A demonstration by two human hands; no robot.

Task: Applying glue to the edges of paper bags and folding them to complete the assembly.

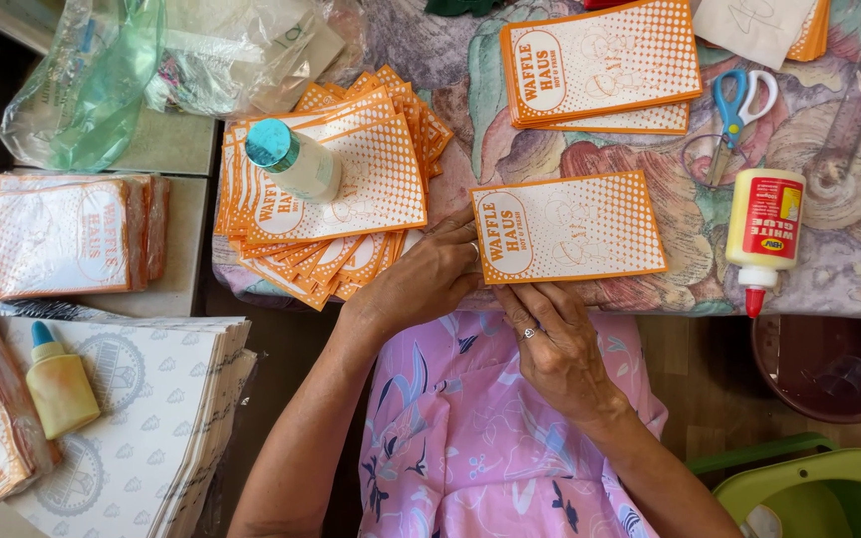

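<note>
— Position of the hands?

— The left hand point(429, 281) is laid loosely curled, fingers on the left end of an orange-and-white paper bag point(570, 227). The right hand point(554, 344) is pressed on its lower edge, fingers bent; nothing is gripped.

— And the bag?

— It is laid flat at the desk's point(690, 224) near edge, forearms angled inward.

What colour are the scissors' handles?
Blue, on the scissors lying on the patterned tablecloth; head view.
</note>
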